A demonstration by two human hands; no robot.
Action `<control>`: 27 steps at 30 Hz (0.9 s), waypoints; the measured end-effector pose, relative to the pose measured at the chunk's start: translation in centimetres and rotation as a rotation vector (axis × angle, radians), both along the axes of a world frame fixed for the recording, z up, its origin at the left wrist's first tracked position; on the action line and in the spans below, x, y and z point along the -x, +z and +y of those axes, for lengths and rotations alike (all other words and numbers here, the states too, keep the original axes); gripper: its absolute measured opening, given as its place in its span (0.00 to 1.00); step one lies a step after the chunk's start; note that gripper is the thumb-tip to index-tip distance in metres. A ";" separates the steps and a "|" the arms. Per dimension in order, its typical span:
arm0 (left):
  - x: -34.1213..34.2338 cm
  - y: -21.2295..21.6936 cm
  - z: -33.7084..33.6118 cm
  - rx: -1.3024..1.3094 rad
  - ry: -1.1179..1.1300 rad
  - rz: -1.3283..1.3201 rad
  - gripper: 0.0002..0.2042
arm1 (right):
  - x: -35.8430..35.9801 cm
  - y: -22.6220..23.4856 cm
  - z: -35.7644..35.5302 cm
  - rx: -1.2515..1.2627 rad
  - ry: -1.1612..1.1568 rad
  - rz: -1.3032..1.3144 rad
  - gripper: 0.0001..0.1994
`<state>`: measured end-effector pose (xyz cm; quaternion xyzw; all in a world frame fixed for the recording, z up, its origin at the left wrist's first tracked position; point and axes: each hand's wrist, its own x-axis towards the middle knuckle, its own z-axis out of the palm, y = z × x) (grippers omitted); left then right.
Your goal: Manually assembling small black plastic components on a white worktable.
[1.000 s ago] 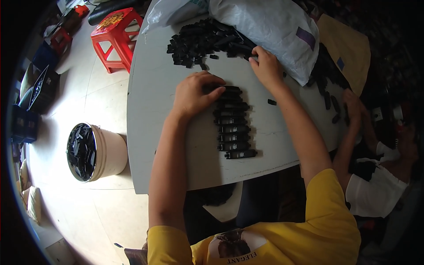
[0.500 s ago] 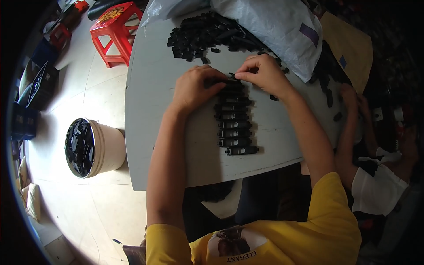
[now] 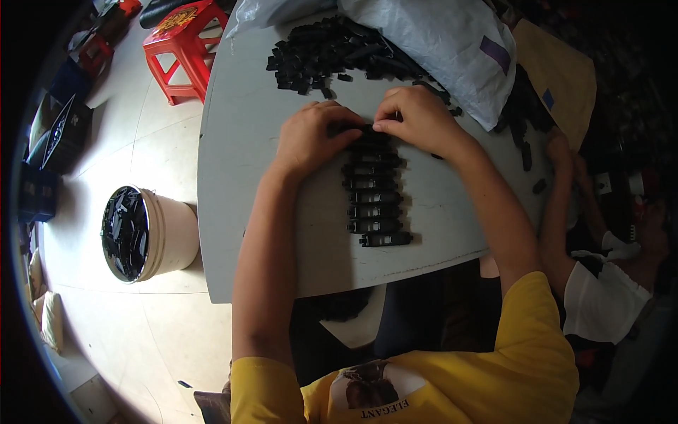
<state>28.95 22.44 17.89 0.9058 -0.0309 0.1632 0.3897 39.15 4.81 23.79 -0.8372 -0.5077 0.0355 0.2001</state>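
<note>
Black plastic parts (image 3: 375,197) lie side by side in a column on the light table, each a short bar with a small pale slot. At the far end of this column, my left hand (image 3: 316,136) has its fingers and thumb closed on the left end of a black part. Opposite it, my right hand (image 3: 412,119) pinches at the right end of that part, fingertips close to the left ones. What sits between the right fingertips is too small to make out. Beyond my hands spreads a heap of small black pieces (image 3: 311,60).
A white plastic bag (image 3: 445,53) lies across the heap, with brown cardboard (image 3: 558,78) to its right. On the floor at left stand a white bucket (image 3: 169,233) full of black pieces and a red stool (image 3: 180,53). Another person's arm (image 3: 558,191) reaches in at right.
My right fingertips have moved slightly left and down, onto the far part. The small dark piece seen at their tips earlier no longer stands out. My left hand has barely moved.
</note>
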 end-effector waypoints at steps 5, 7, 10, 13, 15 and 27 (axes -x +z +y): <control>0.0 -0.1 0.0 -0.040 0.002 -0.052 0.10 | 0.6 0.2 1.0 0.092 -0.026 -0.133 0.06; -0.1 0.2 0.0 0.026 0.003 0.054 0.09 | 0.7 0.6 1.6 0.219 -0.073 -0.073 0.05; -0.2 0.0 -0.3 -0.009 0.015 -0.024 0.08 | 0.2 0.4 1.8 0.239 -0.069 -0.012 0.05; -0.1 0.0 -0.3 0.009 0.006 -0.022 0.08 | 0.5 -0.3 1.9 0.209 -0.059 -0.113 0.05; 0.0 -0.4 -0.2 -0.019 0.012 -0.061 0.08 | 0.9 -0.6 2.2 0.225 -0.065 -0.144 0.05; -0.4 -0.4 -0.2 0.045 -0.007 -0.025 0.08 | -8.7 -4.1 0.9 -0.174 -0.428 -0.285 0.07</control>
